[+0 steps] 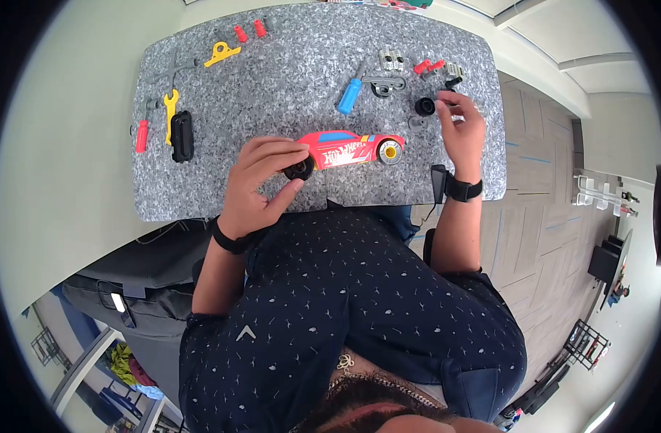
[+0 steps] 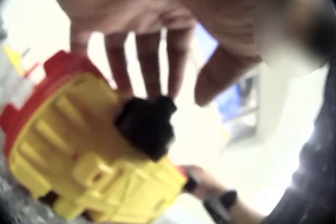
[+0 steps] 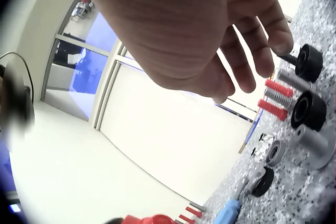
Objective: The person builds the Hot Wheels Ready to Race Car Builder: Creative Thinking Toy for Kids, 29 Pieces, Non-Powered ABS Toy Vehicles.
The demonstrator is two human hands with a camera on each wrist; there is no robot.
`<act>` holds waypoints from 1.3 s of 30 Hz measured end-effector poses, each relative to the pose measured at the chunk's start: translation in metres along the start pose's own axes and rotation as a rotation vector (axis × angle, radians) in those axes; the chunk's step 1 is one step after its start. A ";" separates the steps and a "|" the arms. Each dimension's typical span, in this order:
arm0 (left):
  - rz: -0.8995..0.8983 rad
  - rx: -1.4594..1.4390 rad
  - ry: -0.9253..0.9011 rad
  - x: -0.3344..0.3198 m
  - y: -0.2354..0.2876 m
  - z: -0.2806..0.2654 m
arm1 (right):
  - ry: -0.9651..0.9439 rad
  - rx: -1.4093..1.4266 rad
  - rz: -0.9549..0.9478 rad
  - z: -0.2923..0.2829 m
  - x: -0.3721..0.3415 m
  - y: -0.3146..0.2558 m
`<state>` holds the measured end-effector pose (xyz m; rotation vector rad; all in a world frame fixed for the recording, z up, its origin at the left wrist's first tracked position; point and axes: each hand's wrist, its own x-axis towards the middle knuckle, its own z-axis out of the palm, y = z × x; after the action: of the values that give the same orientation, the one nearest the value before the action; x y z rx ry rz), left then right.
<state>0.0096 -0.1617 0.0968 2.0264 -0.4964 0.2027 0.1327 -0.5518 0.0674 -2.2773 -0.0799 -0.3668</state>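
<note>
A red toy car [image 1: 342, 151] lies on its side near the table's front edge, its yellow underside [image 2: 79, 145] facing the left wrist camera. My left hand [image 1: 262, 180] rests straight fingers over the car's left end, by a black wheel [image 1: 299, 169]; the thumb stands apart from it in the left wrist view. A grey wheel with a yellow hub [image 1: 389, 151] sits at the other end. My right hand [image 1: 463, 133] hovers at the table's right side, fingers loosely bent and holding nothing, near a black wheel [image 3: 308, 62]. Another black wheel [image 1: 425, 107] stands just left of that hand.
A blue screwdriver [image 1: 350, 96] and grey parts [image 1: 384, 85] lie beyond the car, red pieces [image 1: 428, 66] at the back right. Along the left are a yellow wrench [image 1: 171, 115], a black part [image 1: 182, 136] and a red screwdriver [image 1: 142, 136]. A yellow piece [image 1: 221, 54] lies further back.
</note>
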 end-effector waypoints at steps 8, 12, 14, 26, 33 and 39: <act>0.065 0.070 0.021 -0.002 -0.002 -0.010 | -0.587 -0.006 -0.722 0.058 0.059 -0.025; 0.047 0.088 0.024 -0.006 0.001 -0.009 | -0.750 -0.093 -0.798 0.094 0.069 -0.021; 0.041 0.086 0.036 -0.008 0.001 -0.009 | -0.769 -0.140 -0.815 0.103 0.069 -0.024; -0.049 -0.285 0.197 -0.005 0.005 -0.003 | -0.613 0.647 -0.576 0.012 0.020 -0.167; -0.107 -0.281 0.136 0.002 0.000 0.005 | -0.709 0.386 -0.566 0.039 -0.018 -0.186; -0.146 -0.192 0.110 -0.001 -0.009 0.005 | -0.626 0.423 -0.621 0.037 -0.017 -0.197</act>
<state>0.0117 -0.1618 0.0869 1.8436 -0.2864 0.1700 0.0906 -0.3912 0.1815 -1.8198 -1.0904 0.0696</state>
